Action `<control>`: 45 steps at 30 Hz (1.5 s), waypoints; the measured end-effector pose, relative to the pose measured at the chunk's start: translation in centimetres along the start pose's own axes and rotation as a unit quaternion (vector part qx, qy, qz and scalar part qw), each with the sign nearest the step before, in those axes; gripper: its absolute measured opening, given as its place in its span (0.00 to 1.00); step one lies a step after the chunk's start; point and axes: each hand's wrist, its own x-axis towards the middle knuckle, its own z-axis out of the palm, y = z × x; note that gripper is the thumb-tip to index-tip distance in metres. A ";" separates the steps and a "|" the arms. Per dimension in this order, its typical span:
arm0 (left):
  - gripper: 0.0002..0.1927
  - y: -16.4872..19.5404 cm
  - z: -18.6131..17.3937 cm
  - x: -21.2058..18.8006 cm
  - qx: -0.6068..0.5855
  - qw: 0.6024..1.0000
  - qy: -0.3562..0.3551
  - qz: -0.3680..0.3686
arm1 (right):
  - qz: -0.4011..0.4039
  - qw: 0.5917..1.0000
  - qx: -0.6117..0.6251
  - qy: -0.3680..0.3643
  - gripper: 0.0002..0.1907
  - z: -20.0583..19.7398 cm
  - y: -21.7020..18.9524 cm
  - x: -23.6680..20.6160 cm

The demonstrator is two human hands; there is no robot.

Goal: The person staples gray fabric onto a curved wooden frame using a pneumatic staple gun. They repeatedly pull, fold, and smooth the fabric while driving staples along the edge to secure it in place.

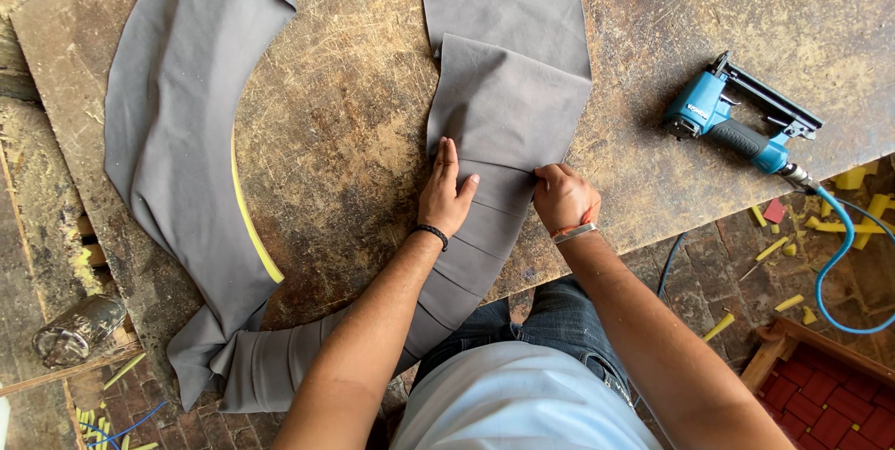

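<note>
The bench (354, 133) is a scarred, dusty wooden board over a brick floor (839, 403) littered with yellow foam scraps (788, 303). A blue stapler (736, 124) with its hose (844, 263) lies to the right. Grey cloth (508, 105), smooth and pleated, hangs off the near edge. The left hand (446, 193) presses it flat, fingers spread; the right hand (562, 196) pinches a fold.

Count on inspection: two hands, the left hand (446, 196) and the right hand (562, 196), at centre. Two wristbands: one black band (433, 235), one metal bracelet (572, 234). One pleated grey fabric strip (508, 105) from 12 o'clock to 7. One large grey cloth (177, 105) at 10 o'clock. One blue staple gun (736, 124) at 2 o'clock, with one blue hose (839, 254). One wooden board (354, 124). One bottle (79, 329) at 8 o'clock.
</note>
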 end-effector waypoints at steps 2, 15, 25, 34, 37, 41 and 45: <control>0.43 0.4 0.5 -0.2 0.010 1.000 0.007 -0.022 | 0.025 0.998 -0.021 -0.044 0.08 -0.4 -0.5 -0.3; 0.40 6.2 -1.6 3.7 -0.051 0.934 -0.011 -0.353 | 0.271 0.761 0.578 -0.117 0.19 0.8 2.9 1.1; 0.40 4.4 -0.7 6.6 -0.273 0.868 -0.278 -0.308 | 0.193 0.522 0.769 -0.314 0.22 -5.2 3.8 0.8; 0.40 4.9 -3.3 10.6 -0.092 0.820 -0.474 -0.309 | 0.234 0.557 0.764 -0.225 0.21 -5.4 -2.0 3.1; 0.43 5.8 -4.6 13.8 0.189 0.851 -0.461 -0.164 | 0.193 0.506 0.826 -0.157 0.17 -2.9 -3.5 2.9; 0.38 8.5 -9.7 16.8 0.140 0.901 -0.400 -0.097 | 0.187 0.493 0.846 -0.083 0.10 0.1 -5.5 3.8; 0.37 11.8 -11.8 14.2 0.063 0.899 -0.431 -0.048 | 0.167 0.498 0.850 -0.046 0.07 2.4 -6.9 5.2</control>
